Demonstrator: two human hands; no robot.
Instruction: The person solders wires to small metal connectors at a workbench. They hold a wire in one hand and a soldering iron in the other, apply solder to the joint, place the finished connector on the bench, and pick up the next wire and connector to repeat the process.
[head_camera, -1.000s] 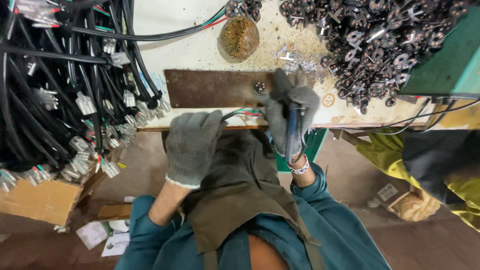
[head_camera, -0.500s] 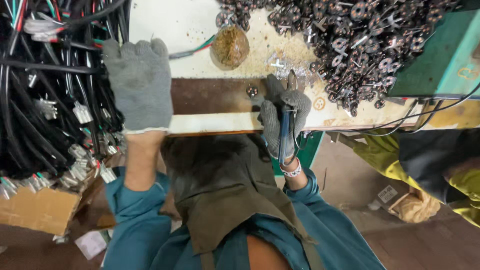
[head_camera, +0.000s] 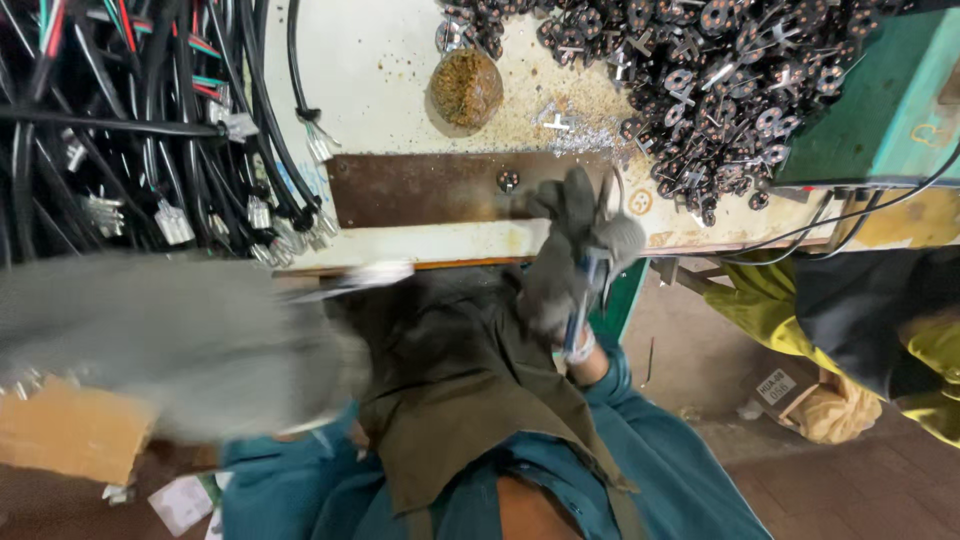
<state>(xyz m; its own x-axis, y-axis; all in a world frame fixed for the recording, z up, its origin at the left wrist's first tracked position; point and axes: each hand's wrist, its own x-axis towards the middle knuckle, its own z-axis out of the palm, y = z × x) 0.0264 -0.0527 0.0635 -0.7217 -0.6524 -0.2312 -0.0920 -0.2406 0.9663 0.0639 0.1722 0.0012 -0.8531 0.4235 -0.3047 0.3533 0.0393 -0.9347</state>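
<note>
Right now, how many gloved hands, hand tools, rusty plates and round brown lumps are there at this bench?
Gloved hands: 2, the blurred left hand and the right hand
Hand tools: 1, the blue-handled tool in the right hand's grip
Rusty plates: 1, the rusty plate
Brown lumps: 1, the round brown lump
Total: 5

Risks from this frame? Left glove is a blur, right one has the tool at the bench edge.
1. The left hand is motion-blurred beside the hanging cables; it could snag one. Whether it holds anything cannot be told.
2. The right hand grips a blue-handled tool at the bench edge, over the lap; a slip might drop it.
3. The parts pile spreads near the edge; loose pieces could get knocked off.
</note>
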